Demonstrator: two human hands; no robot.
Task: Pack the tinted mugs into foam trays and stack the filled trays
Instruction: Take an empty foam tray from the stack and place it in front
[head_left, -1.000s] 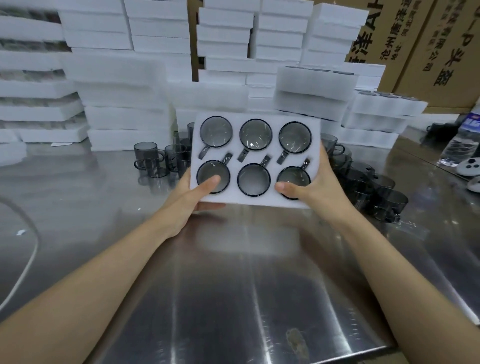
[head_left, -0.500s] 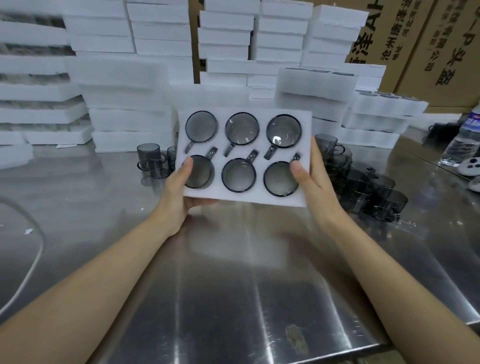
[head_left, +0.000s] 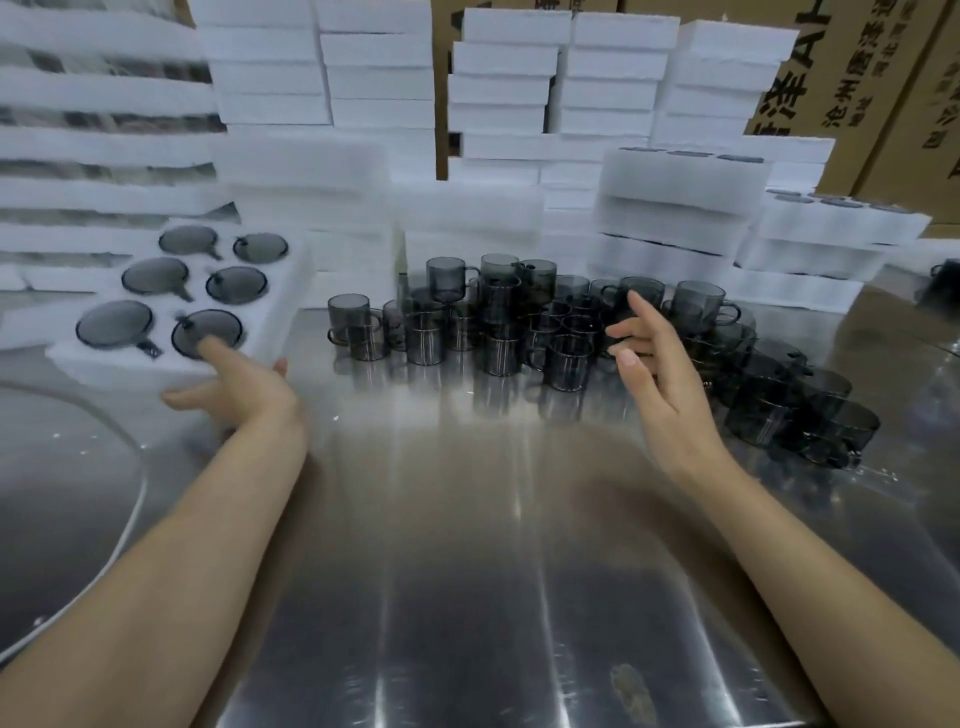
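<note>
Foam tray (head_left: 280, 280) now carried left, left hand (head_left: 234, 389) grip grasping its corner, right hand (head_left: 660, 379) released

worktop (head_left: 467, 571): brushed steel, glossy, streaked with reflections
cardboard boxes (head_left: 857, 78): brown, black Chinese print, stacked behind the worktop's far right corner
cable (head_left: 132, 525): thin, pale, curving across the worktop's left side
stain (head_left: 631, 691): brownish patch near the worktop's front edge
fleck (head_left: 336, 417): small, white, mid-worktop
</note>
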